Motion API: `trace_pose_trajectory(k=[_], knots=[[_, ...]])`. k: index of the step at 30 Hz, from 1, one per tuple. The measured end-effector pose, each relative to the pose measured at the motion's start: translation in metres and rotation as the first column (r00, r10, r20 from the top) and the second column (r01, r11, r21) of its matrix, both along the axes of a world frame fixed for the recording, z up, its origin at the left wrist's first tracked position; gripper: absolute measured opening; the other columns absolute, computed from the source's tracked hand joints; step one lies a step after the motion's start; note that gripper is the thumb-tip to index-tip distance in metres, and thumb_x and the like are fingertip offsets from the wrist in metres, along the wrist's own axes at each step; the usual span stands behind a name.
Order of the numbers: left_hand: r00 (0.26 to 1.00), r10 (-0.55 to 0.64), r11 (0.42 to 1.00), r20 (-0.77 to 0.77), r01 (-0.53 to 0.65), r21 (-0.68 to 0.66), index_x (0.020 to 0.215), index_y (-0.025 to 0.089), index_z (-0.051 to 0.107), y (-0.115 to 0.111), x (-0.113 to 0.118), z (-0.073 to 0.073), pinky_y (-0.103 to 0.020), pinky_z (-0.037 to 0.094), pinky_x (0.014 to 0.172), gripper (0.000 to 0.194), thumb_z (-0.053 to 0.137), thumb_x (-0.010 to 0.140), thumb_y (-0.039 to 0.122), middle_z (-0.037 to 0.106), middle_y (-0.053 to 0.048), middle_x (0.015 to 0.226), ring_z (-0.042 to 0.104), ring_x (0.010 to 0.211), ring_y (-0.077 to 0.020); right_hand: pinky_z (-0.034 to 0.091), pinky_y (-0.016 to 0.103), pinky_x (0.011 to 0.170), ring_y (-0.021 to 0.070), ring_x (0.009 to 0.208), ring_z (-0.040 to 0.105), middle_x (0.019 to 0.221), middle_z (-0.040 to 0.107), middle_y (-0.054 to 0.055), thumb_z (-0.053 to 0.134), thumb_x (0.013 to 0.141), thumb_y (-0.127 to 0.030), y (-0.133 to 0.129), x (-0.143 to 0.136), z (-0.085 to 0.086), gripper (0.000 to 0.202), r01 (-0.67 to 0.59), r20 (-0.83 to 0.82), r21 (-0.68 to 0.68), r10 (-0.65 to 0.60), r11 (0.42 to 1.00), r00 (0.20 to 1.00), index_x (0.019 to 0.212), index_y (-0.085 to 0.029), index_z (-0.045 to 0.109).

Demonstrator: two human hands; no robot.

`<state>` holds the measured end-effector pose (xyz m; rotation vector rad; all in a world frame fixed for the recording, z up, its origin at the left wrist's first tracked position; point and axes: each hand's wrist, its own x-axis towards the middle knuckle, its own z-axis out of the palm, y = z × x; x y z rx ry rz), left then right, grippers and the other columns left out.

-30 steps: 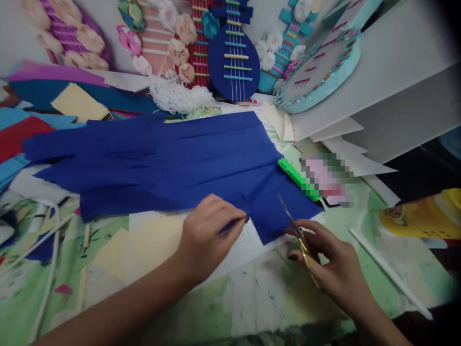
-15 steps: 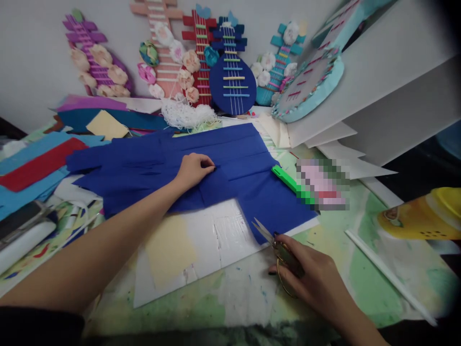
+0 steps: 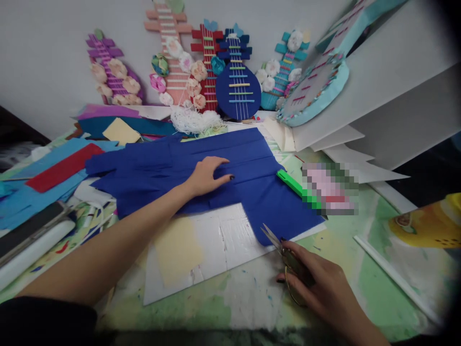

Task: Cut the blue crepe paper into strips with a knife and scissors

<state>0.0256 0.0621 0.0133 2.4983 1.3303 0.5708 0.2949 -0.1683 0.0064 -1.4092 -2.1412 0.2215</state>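
A wide sheet of dark blue crepe-like paper (image 3: 252,158), creased and slit at its left end, lies across the table. My left hand (image 3: 208,178) rests over its middle, thumb and fingers apart, holding nothing. Gold-handled scissors (image 3: 272,236) are in my right hand (image 3: 313,269), their blades slightly parted and pointing up-left at the sheet's lower corner. Under the blue sheet lies a white board (image 3: 212,240) with a pale yellow patch and clear shiny strips. A bright green cutter (image 3: 295,187) lies on the sheet's right side.
Several decorated model lutes, one of them dark blue (image 3: 238,91), lean on the wall behind white string (image 3: 194,120). Light blue and red paper (image 3: 65,168) and a phone (image 3: 32,226) are at left. At right are a yellow cup (image 3: 425,223) and a white stick (image 3: 392,276).
My left thumb and fingers, earlier pinched together at the blue paper, have spread apart. The scissors stay in my right hand near the corner. The whole view has shifted slightly.
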Motion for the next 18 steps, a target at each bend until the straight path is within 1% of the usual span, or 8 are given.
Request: trace_pose_trajectory(k=[2,3,5,6,9,12,15,18], knots=[[0.989,-0.117,0.993,-0.094,0.116,-0.019,0.142,0.025,0.039,-0.008,0.003,0.000,-0.052,0.026,0.108,0.070,0.058,0.083,0.057,0.041,-0.009,0.147,0.033,0.136,-0.0319,0.059,0.027,0.058,0.0202,0.070,0.074,0.088,0.077,0.011,0.053,0.088,-0.028,0.000,0.000,-0.001,0.035,0.005,-0.015,0.014,-0.005,1.000,1.000,0.120,-0.016,0.060],[0.972,-0.164,0.986,-0.165,0.162,-0.030,0.147,0.027,0.030,-0.012,0.004,0.000,-0.057,0.020,0.109,0.076,0.056,0.083,0.059,0.033,-0.009,0.152,0.024,0.140,-0.0342,0.059,0.027,0.058,0.0205,0.070,0.074,0.089,0.077,0.011,0.054,0.088,-0.029,-0.001,0.000,-0.002,0.035,0.004,-0.021,0.023,-0.004,1.000,1.000,0.119,-0.016,0.061],[0.930,-0.213,0.977,-0.300,0.208,-0.046,0.151,0.026,0.017,-0.015,0.005,-0.004,-0.064,0.012,0.109,0.077,0.048,0.088,0.059,0.021,-0.010,0.157,0.012,0.144,-0.0359,0.059,0.027,0.058,0.0209,0.070,0.074,0.091,0.076,0.012,0.054,0.087,-0.029,-0.001,-0.002,-0.003,0.035,0.002,-0.029,0.025,-0.001,1.000,1.000,0.118,-0.015,0.062],[0.913,-0.216,0.976,-0.346,0.213,-0.047,0.152,0.025,0.014,-0.015,0.004,-0.007,-0.065,0.011,0.109,0.075,0.044,0.091,0.058,0.019,-0.011,0.157,0.010,0.144,-0.0357,0.059,0.027,0.058,0.0210,0.070,0.074,0.091,0.076,0.012,0.054,0.087,-0.030,-0.001,-0.004,-0.003,0.035,0.000,-0.032,0.023,0.001,1.000,0.999,0.118,-0.015,0.062],[0.904,-0.199,0.978,-0.379,0.206,-0.023,0.152,0.025,0.015,-0.009,0.000,-0.013,-0.063,0.013,0.110,0.071,0.039,0.093,0.058,0.021,-0.010,0.157,0.012,0.144,-0.0341,0.059,0.027,0.059,0.0204,0.071,0.073,0.089,0.076,0.011,0.054,0.088,-0.030,-0.003,-0.009,-0.001,0.036,-0.021,-0.048,-0.006,0.021,1.000,0.999,0.120,-0.016,0.061],[0.914,-0.173,0.980,-0.368,0.196,0.026,0.150,0.022,0.022,0.000,-0.006,-0.015,-0.059,0.016,0.111,0.065,0.039,0.095,0.053,0.028,-0.011,0.154,0.017,0.143,-0.0325,0.058,0.024,0.059,0.0183,0.069,0.072,0.086,0.076,0.009,0.053,0.089,-0.029,-0.009,-0.007,0.002,0.037,-0.020,-0.061,-0.026,0.018,0.999,0.998,0.123,-0.017,0.059],[0.934,-0.115,0.982,-0.338,0.158,0.101,0.147,0.016,0.029,0.001,-0.014,-0.010,-0.053,0.022,0.112,0.055,0.039,0.097,0.038,0.033,-0.013,0.152,0.024,0.141,-0.0302,0.057,0.024,0.059,0.0181,0.070,0.072,0.088,0.076,0.009,0.054,0.089,-0.027,-0.016,0.013,0.003,0.038,0.050,0.017,0.057,-0.051,0.997,0.999,0.125,-0.018,0.058],[0.958,-0.045,0.977,-0.284,0.102,0.189,0.139,0.009,0.041,-0.016,-0.025,0.001,-0.046,0.029,0.111,0.047,0.035,0.097,0.028,0.041,-0.017,0.146,0.036,0.136,-0.0279,0.058,0.026,0.062,0.0201,0.077,0.071,0.092,0.075,0.008,0.057,0.086,-0.024,-0.020,0.048,0.001,0.036,0.038,0.208,0.049,-0.048,0.998,0.977,0.121,-0.020,0.064]])
